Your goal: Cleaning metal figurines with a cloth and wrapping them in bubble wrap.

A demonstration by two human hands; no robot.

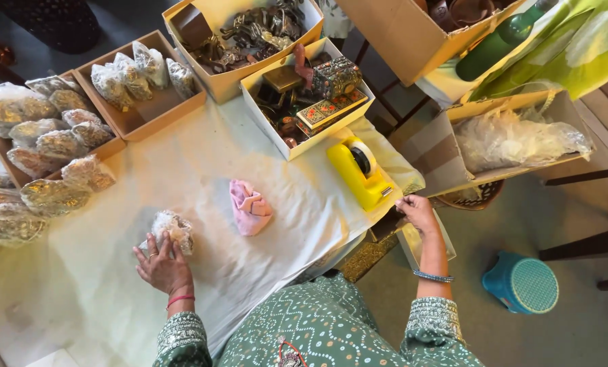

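My left hand point(161, 266) rests on the white cloth of the table point(202, 170), its fingers on a small clear packet point(171, 230) of shiny pieces. My right hand point(418, 212) reaches past the table's right edge and touches something flat there; what it grips is hidden. A yellow tape dispenser point(358, 173) sits just left of that hand. A small pink cloth pouch point(249, 207) lies on the cloth between my hands.
Cardboard boxes with clear packets point(124, 78) line the far left. A box of metal figures point(249, 34) and one of painted trinkets point(311, 98) stand behind. An open carton with plastic point(515, 139) and a blue stool point(521, 282) are at the right.
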